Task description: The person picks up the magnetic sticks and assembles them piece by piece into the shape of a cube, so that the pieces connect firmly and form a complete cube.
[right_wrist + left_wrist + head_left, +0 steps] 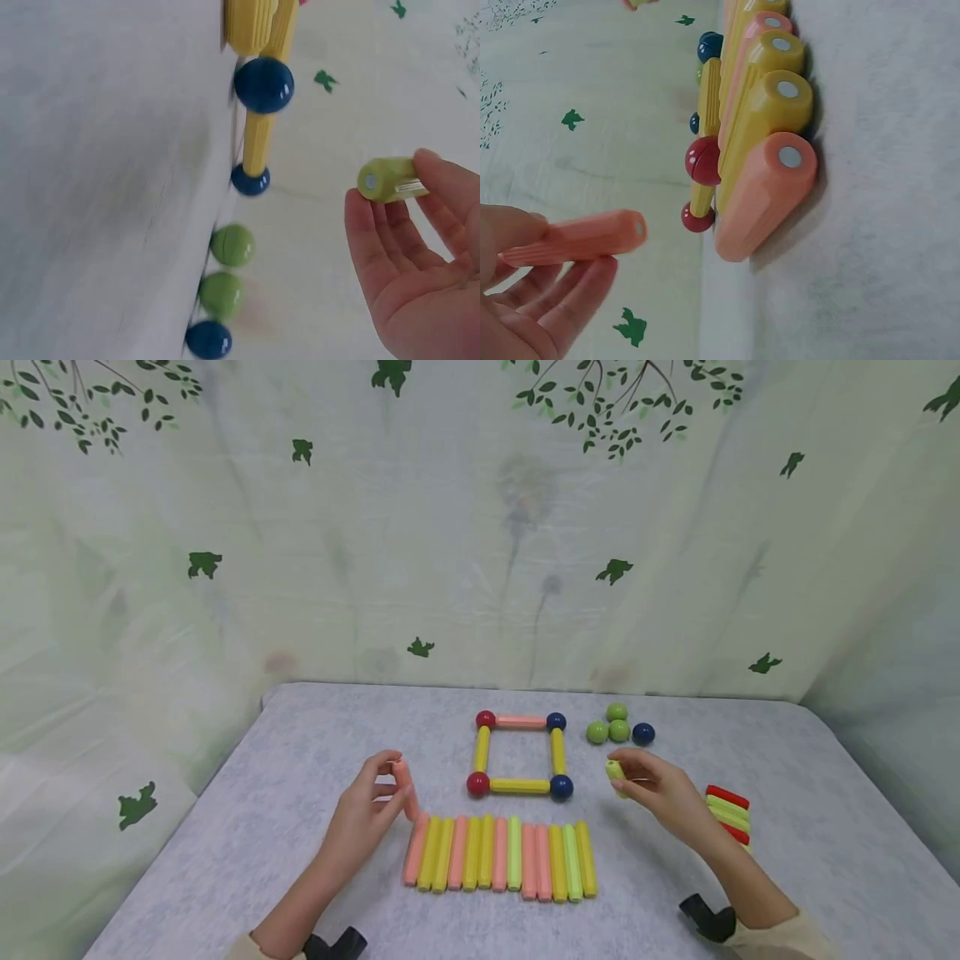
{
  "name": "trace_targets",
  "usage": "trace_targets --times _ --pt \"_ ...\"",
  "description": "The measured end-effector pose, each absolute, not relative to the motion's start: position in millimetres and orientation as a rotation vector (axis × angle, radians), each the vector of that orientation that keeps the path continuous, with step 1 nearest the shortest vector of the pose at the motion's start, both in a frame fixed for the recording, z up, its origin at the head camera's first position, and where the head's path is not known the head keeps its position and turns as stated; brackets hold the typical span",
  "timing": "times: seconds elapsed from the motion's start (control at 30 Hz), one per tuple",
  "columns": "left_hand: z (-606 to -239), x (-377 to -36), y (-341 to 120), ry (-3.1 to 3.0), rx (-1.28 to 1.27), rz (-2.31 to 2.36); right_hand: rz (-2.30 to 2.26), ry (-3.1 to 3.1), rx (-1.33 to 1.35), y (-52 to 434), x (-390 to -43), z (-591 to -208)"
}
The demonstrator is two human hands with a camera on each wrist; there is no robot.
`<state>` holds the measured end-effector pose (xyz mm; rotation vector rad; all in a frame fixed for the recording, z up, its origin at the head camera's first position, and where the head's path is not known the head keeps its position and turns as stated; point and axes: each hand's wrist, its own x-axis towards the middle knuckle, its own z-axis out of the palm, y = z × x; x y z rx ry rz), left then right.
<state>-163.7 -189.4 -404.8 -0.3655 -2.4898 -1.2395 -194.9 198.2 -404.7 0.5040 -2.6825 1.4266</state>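
Observation:
My left hand pinches a pink magnetic rod between thumb and fingers, above the left end of a row of rods. The left wrist view shows a grey disc set in the end of this pink rod. To the right of the row, my right hand grips a light green rod, its grey end disc facing out in the right wrist view. Between the hands, a square frame lies on the table: yellow rods on three sides, a pink rod at the far side, red balls and blue balls at its corners.
The near row holds several pink, yellow rods and green rods side by side. Green balls and a loose blue ball sit at the back right. Red rods and green ones lie partly behind my right forearm.

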Motion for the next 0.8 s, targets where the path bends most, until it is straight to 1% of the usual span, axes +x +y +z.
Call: trace_targets --times 0.2,0.43,0.63,0.7,0.8 --pt "-402 -181 -173 -2.409 -0.403 -1.427 1.491 -2.633 0.579 170 -222 -407" --pt "-391 -195 -148 -2.337 -0.41 -1.666 1.493 -2.663 0.643 147 -242 -415" --pt "-371 -197 -122 -2.255 -0.444 -1.791 1.434 -2.731 0.728 135 -247 -423" --pt "-370 -200 -115 -2.244 -0.459 -1.808 1.409 -2.75 0.742 132 -247 -424" --pt "-381 -212 -108 -2.195 -0.483 -1.883 1.376 -2.765 0.768 128 -246 -423"
